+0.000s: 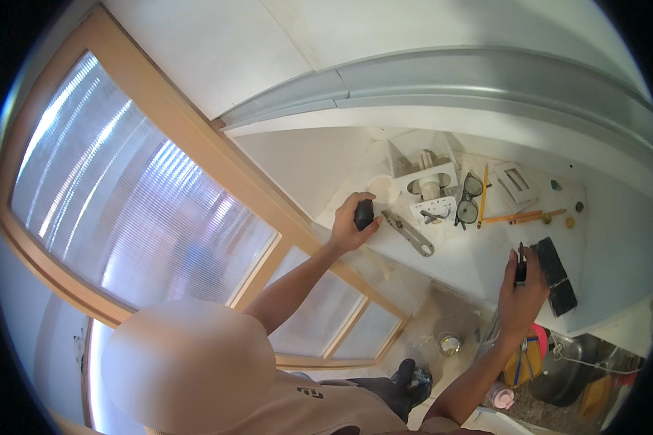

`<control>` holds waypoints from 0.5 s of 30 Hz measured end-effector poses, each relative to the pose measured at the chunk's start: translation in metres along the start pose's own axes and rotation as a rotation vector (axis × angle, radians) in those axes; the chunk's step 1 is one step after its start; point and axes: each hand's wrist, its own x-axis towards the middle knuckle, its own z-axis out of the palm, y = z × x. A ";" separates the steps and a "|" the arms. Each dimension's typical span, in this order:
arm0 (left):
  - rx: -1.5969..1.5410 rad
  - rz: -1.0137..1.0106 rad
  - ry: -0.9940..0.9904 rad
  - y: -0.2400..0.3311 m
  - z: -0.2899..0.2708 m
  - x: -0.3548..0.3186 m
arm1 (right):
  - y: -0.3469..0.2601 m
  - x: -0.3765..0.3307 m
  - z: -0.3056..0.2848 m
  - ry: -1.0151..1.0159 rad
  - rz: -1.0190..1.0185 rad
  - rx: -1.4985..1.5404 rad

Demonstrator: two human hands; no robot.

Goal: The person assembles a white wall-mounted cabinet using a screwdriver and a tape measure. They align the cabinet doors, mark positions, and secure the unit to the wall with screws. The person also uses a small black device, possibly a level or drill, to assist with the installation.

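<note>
clasping a rounded black object (pixel 364 214) is the left hand (pixel 352 223). the right hand (pixel 526 286) is gripping a slim dark tool (pixel 521 271) just left of a black block (pixel 553 264), whose length is slanting steeply down-right

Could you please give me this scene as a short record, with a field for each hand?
Left hand: grips a rounded black object, exact kind unclear
Right hand: grips a slim dark tool
Near left hand: grey metal tool; pale round container
Beside right hand: dark blocks
Farther back: glasses; pencils
Surface: white
</note>
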 end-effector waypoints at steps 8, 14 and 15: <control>0.019 0.030 -0.022 0.001 -0.003 0.003 | -0.002 -0.001 0.003 0.015 0.000 -0.017; -0.107 0.012 0.066 -0.005 0.005 -0.001 | 0.005 -0.001 0.008 0.028 -0.035 -0.032; -0.174 0.003 0.104 -0.006 0.008 -0.003 | 0.004 -0.001 0.007 0.027 -0.043 -0.043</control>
